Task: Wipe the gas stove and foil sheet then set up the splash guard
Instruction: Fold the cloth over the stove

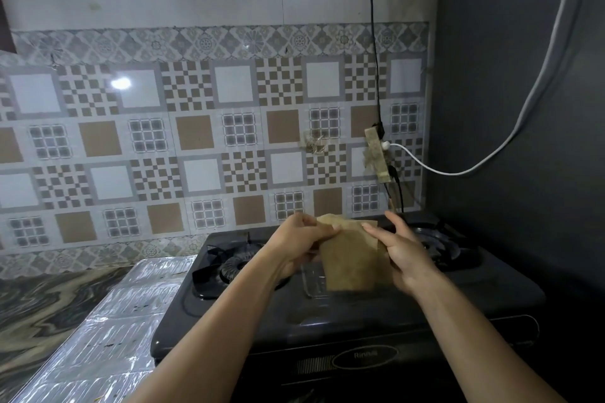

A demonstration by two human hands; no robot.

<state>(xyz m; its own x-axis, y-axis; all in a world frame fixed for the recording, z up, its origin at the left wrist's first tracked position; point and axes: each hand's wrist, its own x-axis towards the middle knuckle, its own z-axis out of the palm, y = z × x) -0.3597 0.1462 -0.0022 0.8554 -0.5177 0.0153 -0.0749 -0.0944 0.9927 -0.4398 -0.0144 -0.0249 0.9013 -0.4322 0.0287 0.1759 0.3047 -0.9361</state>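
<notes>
**Cloth held above stove; wiping not yet under way**

Both hands hold a brown cloth (352, 260) in the air over the middle of the black gas stove (343, 314). The left hand (302, 244) pinches its upper left corner; the right hand (404, 253) grips the right edge, fingers curled behind. The foil sheet (108, 334) lies flat on the counter, touching the stove's left side.

Risks, as judged:
- The hanging cloth could snag on the left burner (234, 267) grate when lowered.
- Dragging the cloth across the foil may crease or tear it; dark specks show on its surface.
- The power strip (376, 154) and its cables hang near the right burner.

Not determinable: no splash guard is visible. The stove's knobs are hidden or cut off, and the cloth is blurred.
</notes>
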